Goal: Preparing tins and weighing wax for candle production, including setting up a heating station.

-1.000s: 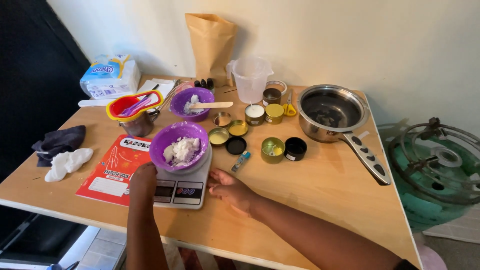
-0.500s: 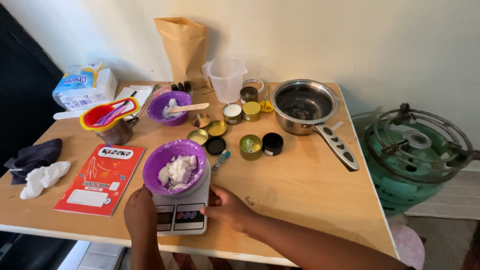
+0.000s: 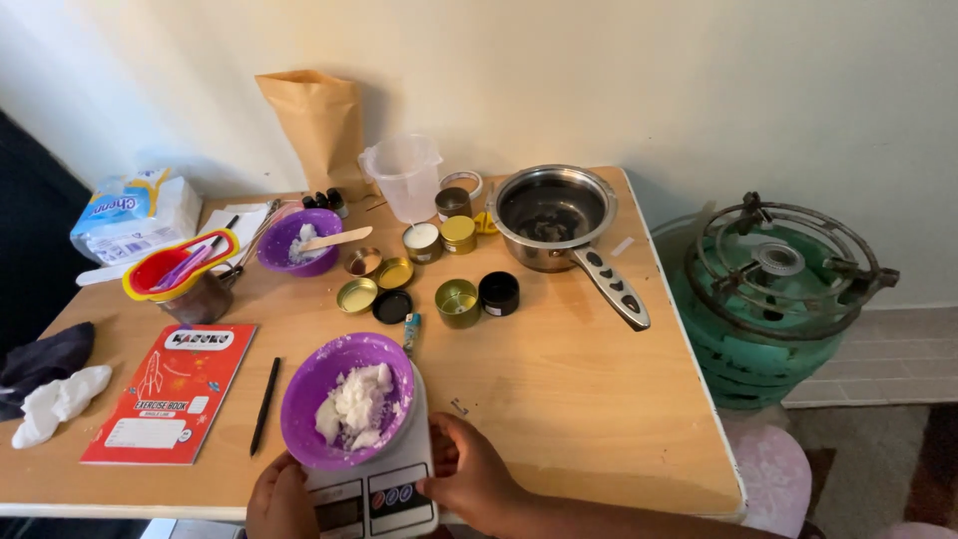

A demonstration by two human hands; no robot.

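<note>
At the bottom centre of the frame a white kitchen scale point(image 3: 374, 487) sits near the front edge of the wooden table point(image 3: 559, 399), and both hands grip it. The left hand point(image 3: 279, 499) wraps the scale's lower left corner, its fingers closed on the edge; the right hand point(image 3: 469, 474) holds the right side, thumb on top and fingers curled against the rim. On the scale rests a purple bowl point(image 3: 347, 399) holding lumps of white wax-like flakes point(image 3: 354, 404). Just left of the bowl lies a black pen point(image 3: 264, 404), and beside that a red exercise book point(image 3: 170, 389). At the far left edge are a dark cloth point(image 3: 45, 359) and a white crumpled cloth point(image 3: 55, 404). Toward the upper left stand a pack of tissue point(image 3: 135, 215), a nest of coloured measuring cups point(image 3: 180, 265), and a second purple bowl point(image 3: 299, 240) with a wooden stick point(image 3: 334, 238) across it. In the upper middle are a brown paper bag point(image 3: 319, 125) against the wall, a clear plastic jug point(image 3: 404, 175), and a cluster of small round tins point(image 3: 457, 302) and lids. A steel saucepan point(image 3: 554, 215) sits right of them, handle pointing toward the lower right. Off the table, at the right of the frame, stands a green gas burner point(image 3: 778, 289).
</note>
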